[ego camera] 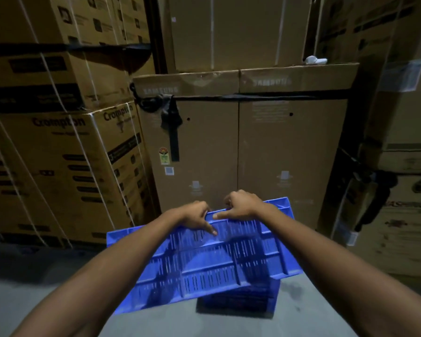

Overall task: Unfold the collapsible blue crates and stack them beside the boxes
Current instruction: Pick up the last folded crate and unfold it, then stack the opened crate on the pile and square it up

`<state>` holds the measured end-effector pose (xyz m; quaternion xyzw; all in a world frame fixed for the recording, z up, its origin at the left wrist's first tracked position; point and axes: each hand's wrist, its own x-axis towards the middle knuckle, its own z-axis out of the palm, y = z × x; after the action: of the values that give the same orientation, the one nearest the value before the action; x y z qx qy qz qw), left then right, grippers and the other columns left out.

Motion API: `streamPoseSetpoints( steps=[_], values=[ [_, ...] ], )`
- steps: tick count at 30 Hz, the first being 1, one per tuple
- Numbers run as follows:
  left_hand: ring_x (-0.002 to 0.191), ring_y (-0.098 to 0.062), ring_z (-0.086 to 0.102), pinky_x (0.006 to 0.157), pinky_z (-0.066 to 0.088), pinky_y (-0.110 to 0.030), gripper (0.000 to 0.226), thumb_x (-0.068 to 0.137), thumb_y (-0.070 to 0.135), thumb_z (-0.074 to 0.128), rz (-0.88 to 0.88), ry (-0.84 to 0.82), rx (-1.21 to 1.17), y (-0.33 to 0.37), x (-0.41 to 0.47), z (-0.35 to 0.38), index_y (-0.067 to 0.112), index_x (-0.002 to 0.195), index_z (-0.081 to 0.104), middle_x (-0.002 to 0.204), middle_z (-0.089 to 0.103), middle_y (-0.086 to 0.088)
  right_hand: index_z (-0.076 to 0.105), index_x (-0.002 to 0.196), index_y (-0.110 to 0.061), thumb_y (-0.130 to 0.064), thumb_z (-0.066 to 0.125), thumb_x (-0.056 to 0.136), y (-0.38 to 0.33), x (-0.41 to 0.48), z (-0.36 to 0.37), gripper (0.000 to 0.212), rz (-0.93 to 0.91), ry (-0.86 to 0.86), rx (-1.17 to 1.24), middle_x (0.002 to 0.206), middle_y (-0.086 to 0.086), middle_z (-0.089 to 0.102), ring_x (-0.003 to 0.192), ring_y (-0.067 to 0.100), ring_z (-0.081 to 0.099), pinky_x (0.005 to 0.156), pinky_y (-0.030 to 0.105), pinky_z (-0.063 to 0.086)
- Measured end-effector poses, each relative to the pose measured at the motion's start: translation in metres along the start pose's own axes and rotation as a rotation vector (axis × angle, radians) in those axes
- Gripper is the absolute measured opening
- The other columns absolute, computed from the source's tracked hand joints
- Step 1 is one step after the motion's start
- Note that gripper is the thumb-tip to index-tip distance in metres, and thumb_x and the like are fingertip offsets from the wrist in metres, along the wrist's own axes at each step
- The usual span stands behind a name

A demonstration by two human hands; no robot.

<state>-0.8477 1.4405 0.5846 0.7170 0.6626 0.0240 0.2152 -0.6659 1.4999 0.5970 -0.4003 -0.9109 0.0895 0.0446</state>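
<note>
Hands, left and right, around blue crate rim.

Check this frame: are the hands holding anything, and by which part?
The left hand and right hand both grip a flat blue crate by its far long edge, close together, fingers curled over it. It tilts above a second crate.

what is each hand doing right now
Left hand: grips the far edge of the blue crate.
Right hand: grips the same edge, close beside the left.
</note>
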Motion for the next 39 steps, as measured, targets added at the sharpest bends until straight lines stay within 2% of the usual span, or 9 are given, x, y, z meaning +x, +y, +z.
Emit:
streamPoseSetpoints(
  steps=[3,7,11,15,20,23,28,34,39],
  values=[
    [0.074,-0.014,0.067,0.068,0.055,-0.034,0.045,0.061,0.056,0.084,0.045,-0.017,0.097,-0.023,0.027,-0.005,0.018,0.082,0.070,0.078,0.071,0.004,0.066,0.084,-0.019,-0.080,0.074,0.040,0.024,0.023,0.002,0.076,0.082,-0.225,-0.081,0.083,-0.004,0.068,0.079,0.021,0.065,0.065,0.032,0.049],
    [0.073,-0.024,0.066,0.065,0.053,-0.036,0.052,0.064,0.055,0.082,0.108,-0.005,0.251,-0.061,0.063,-0.027,0.008,0.081,0.068,0.074,0.070,-0.009,0.071,0.098,-0.013,-0.047,0.090,0.050,0.038,0.075,0.025,0.061,0.148,-0.395,-0.036,0.097,0.002,0.073,0.087,0.022,0.070,0.079,0.040,0.059],
    [0.070,-0.028,0.060,0.061,0.046,-0.036,0.052,0.067,0.057,0.080,0.119,0.070,0.372,-0.118,0.096,-0.051,0.009,0.076,0.062,0.068,0.062,-0.008,0.071,0.094,-0.006,-0.032,0.091,0.058,0.022,0.144,0.043,0.049,0.150,-0.309,-0.006,0.085,0.003,0.068,0.081,0.020,0.065,0.069,0.030,0.053],
    [0.076,-0.028,0.061,0.061,0.047,-0.036,0.047,0.069,0.053,0.079,0.070,0.112,0.396,-0.182,0.126,-0.067,0.012,0.082,0.062,0.078,0.063,-0.009,0.060,0.072,-0.012,-0.038,0.086,0.063,-0.008,0.202,0.050,0.037,0.148,-0.141,-0.110,0.072,0.001,0.062,0.076,0.024,0.060,0.060,0.031,0.043],
    [0.095,-0.030,0.062,0.075,0.052,-0.039,0.035,0.072,0.030,0.079,0.064,0.075,0.350,-0.236,0.176,-0.055,0.014,0.100,0.066,0.100,0.067,-0.011,0.064,0.087,-0.018,-0.025,0.076,0.073,-0.029,0.255,0.079,0.020,0.126,-0.002,-0.228,0.094,0.009,0.067,0.089,0.032,0.064,0.064,0.034,0.041],
    [0.098,-0.033,0.061,0.076,0.051,-0.038,0.026,0.074,0.025,0.071,0.058,0.097,0.339,-0.260,0.198,-0.041,0.015,0.097,0.064,0.102,0.066,-0.013,0.062,0.087,-0.020,-0.017,0.064,0.080,-0.024,0.276,0.104,0.008,0.153,0.008,-0.223,0.094,0.008,0.067,0.090,0.033,0.064,0.065,0.035,0.041],
    [0.102,-0.034,0.062,0.077,0.049,-0.040,0.024,0.081,0.022,0.061,-0.003,0.115,0.411,-0.283,0.236,-0.002,0.019,0.105,0.063,0.107,0.066,-0.012,0.065,0.100,-0.020,-0.016,0.058,0.088,-0.002,0.303,0.159,0.014,0.188,-0.007,-0.195,0.101,0.009,0.068,0.097,0.032,0.064,0.075,0.037,0.046],
    [0.100,-0.034,0.063,0.077,0.049,-0.040,0.022,0.083,0.011,0.055,-0.150,0.029,0.444,-0.306,0.282,0.061,0.019,0.102,0.060,0.101,0.067,-0.010,0.063,0.108,-0.017,-0.011,0.047,0.091,0.036,0.335,0.233,0.025,0.146,-0.090,-0.163,0.105,0.012,0.069,0.100,0.034,0.064,0.074,0.037,0.046],
    [0.102,-0.034,0.063,0.079,0.049,-0.041,0.019,0.086,0.015,0.054,-0.187,-0.073,0.445,-0.330,0.304,0.119,0.019,0.104,0.059,0.104,0.066,-0.009,0.063,0.107,-0.015,-0.011,0.047,0.091,0.053,0.346,0.302,0.022,0.121,-0.150,-0.103,0.102,0.013,0.069,0.099,0.035,0.065,0.076,0.038,0.047]
  ],
)
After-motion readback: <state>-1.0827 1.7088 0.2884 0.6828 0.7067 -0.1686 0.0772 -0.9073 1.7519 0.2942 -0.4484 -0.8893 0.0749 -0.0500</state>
